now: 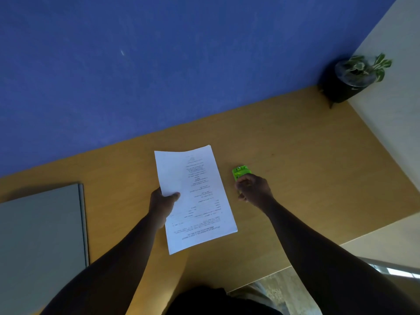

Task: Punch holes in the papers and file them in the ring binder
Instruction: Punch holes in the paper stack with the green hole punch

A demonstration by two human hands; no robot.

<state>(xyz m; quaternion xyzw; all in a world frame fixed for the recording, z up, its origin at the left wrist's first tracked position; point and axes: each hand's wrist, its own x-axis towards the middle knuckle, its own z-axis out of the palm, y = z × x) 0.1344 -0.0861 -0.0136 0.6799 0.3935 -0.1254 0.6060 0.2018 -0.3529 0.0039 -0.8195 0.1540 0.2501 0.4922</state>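
Observation:
A stack of white printed papers [197, 201] lies at the middle of the wooden desk [306, 155], its text upside down to me. My left hand [162, 205] grips the stack's left edge, thumb on top. Just right of the papers, my right hand [253, 188] is closed around the near end of a small bright green hole punch [241, 172] that rests on the desk. A grey ring binder [41, 242] lies shut at the desk's left end, apart from both hands.
A blue partition wall [159, 64] runs along the desk's far edge. A black pot with a green plant [354, 78] stands in the far right corner. A pale wall is at the right, and the desk's near right edge drops to the floor [284, 285].

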